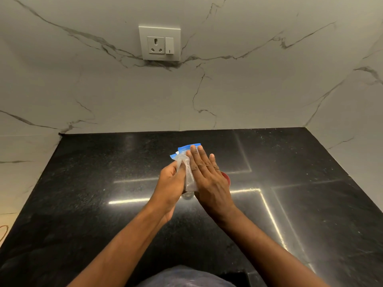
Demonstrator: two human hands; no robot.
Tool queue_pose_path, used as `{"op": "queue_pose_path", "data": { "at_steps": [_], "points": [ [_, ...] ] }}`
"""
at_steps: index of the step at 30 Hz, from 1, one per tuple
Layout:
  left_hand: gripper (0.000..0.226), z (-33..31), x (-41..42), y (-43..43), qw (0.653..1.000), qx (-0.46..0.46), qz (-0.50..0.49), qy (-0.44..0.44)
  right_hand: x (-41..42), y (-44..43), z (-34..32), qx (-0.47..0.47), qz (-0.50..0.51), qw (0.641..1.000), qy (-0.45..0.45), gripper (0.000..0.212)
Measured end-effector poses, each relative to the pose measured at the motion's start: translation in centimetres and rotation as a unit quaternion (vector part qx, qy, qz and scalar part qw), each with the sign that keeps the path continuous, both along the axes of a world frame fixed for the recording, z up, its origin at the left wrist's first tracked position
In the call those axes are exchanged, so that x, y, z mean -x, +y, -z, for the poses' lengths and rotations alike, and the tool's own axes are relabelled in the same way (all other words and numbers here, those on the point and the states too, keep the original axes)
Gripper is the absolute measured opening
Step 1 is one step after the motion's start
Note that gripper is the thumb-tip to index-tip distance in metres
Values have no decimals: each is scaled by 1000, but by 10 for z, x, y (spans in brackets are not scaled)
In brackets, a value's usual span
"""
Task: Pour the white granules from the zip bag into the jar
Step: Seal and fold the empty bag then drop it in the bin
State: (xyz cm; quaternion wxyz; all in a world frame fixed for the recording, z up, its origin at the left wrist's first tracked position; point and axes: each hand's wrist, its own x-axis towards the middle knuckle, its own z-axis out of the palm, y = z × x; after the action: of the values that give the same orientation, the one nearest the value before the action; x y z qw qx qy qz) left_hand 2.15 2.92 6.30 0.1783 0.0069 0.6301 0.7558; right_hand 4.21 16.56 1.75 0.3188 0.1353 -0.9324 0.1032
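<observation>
A clear zip bag (187,172) with a blue zip strip at its far end stands upright between my two hands over the black counter. My left hand (171,183) grips the bag's left side with thumb and fingers. My right hand (207,175) lies flat against the bag's right side, fingers straight and together. The bag's lower end holds whitish granules. Below the bag a bit of clear glass, the jar (187,196), peeks out, mostly hidden. A red round thing (227,178), perhaps the lid, shows behind my right hand.
The black speckled counter (103,183) spreads wide on both sides, with bright light reflections. A white marble wall closes the back and both sides. A wall socket with a switch (159,43) sits high on the back wall.
</observation>
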Motion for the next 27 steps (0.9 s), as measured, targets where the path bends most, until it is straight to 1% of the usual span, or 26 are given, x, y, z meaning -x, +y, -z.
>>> {"op": "queue_pose_path", "data": {
  "at_steps": [1,3,4,5,6,9,10,11,13,15,18,20,21,22,23,24,25,27],
  "points": [
    [29,-2,0,0,1000,-17,-3,-14,1,-1,-2,-17,3,1000,-8,81],
    [45,-7,2,-1,998,-54,6,-32,1,-4,-5,-40,13,998,-36,84],
    [53,-10,3,-2,997,-65,16,-34,2,-5,-6,-46,19,997,-53,84],
    [55,-12,4,-3,997,-66,22,-28,1,-6,-7,-47,24,996,-69,82],
    [51,-13,4,-3,998,-53,25,-9,1,-7,-9,-43,25,995,-85,79],
    [20,-11,0,-2,999,15,8,47,-1,-11,-16,-40,18,993,-113,69],
    [19,-10,-1,-2,998,25,-3,51,-1,-12,-17,-45,16,992,-116,68],
    [23,-9,-2,-2,998,28,-13,48,-3,-13,-18,-44,11,992,-120,68],
    [29,-9,-3,-4,999,22,-37,28,-5,-15,-20,-16,-4,990,-139,74],
    [29,-8,-1,-7,998,8,-63,-1,-11,-15,-25,22,-8,989,-145,82],
    [27,-7,0,-13,994,-25,-104,-31,-26,-12,-25,118,-30,988,-95,78],
    [26,-10,1,-17,991,-38,-122,-32,-36,-12,-23,198,-59,972,-112,75],
    [26,-12,1,-19,991,-37,-125,-29,-40,-12,-23,265,-68,951,-142,73],
    [26,-13,1,-21,992,-31,-121,-21,-41,-12,-26,351,-72,916,-182,69],
    [25,-14,-1,-22,993,-15,-113,-11,-40,-12,-30,443,-76,864,-228,64],
    [24,-14,-3,-23,995,3,-104,1,-38,-12,-36,520,-84,803,-280,57],
    [23,-12,-6,-24,995,22,-96,17,-34,-11,-41,572,-93,743,-335,53],
    [25,-7,-13,-28,994,53,-88,48,-30,-10,-45,646,-118,623,-425,59]
  ]
}}
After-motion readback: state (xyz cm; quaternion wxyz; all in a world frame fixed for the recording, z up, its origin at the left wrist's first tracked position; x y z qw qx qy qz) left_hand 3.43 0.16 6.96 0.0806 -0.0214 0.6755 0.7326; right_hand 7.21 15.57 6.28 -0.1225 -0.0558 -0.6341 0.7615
